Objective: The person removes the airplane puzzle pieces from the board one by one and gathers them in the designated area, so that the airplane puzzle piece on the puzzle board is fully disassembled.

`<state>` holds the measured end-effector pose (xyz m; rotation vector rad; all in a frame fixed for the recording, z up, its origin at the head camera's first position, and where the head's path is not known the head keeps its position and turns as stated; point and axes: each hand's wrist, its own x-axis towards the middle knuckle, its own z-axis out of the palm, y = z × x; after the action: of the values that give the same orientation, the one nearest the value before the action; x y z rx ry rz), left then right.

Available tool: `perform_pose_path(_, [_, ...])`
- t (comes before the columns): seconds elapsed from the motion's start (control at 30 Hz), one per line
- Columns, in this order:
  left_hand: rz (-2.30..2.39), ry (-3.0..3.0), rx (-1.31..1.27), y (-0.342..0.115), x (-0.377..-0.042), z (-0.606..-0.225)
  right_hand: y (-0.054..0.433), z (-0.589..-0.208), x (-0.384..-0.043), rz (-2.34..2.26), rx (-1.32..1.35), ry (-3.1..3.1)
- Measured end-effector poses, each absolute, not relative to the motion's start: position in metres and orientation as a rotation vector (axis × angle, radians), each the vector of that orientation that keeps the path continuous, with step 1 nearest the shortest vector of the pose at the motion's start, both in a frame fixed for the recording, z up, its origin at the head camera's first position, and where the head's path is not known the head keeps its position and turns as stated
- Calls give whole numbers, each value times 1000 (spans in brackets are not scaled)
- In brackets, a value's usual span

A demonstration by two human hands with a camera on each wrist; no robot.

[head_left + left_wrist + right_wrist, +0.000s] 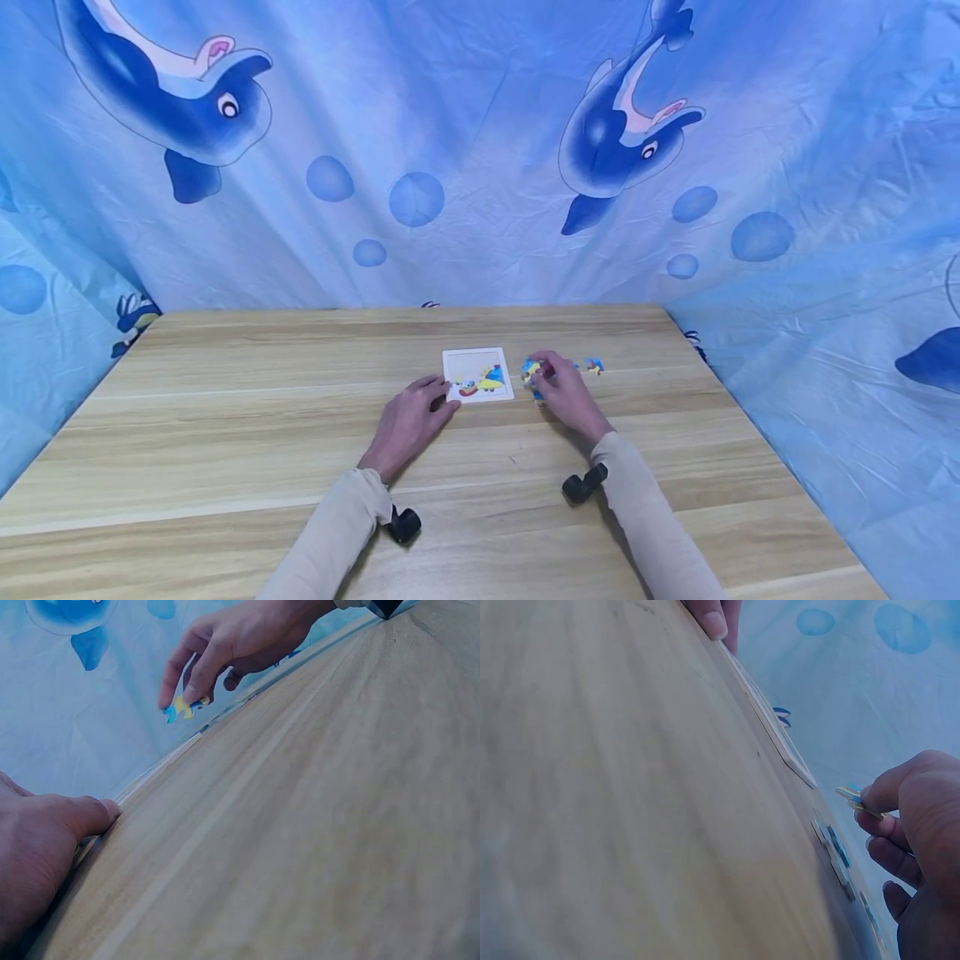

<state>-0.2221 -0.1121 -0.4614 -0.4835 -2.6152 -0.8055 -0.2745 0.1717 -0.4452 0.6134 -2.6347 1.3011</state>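
A white-rimmed puzzle board (477,351) lies flat on the table, with several colourful pieces set in its lower and right part. At its near left corner rests my left hand (408,421), thumb along the near edge and fingers at the left edge. My right hand (566,396) is just right of the board, above some loose pieces. Between its thumb and fingertips it pinches a yellow-and-blue puzzle piece (180,709), raised off the table in both wrist views. The right wrist view shows the held piece tilted nearly edge-on.
Loose puzzle pieces (832,851) lie on the table under and beside the right hand, partly hidden by it. One loose piece (594,366) sits farther right. The wooden table (225,433) ends at a blue dolphin-print curtain (465,100).
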Motion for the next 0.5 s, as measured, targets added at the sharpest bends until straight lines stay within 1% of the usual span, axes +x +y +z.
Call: perform_pose_path(0.5, [-805, -2614, -484, -112, -222, -461, 190, -446, -271, 1297, 585, -2611])
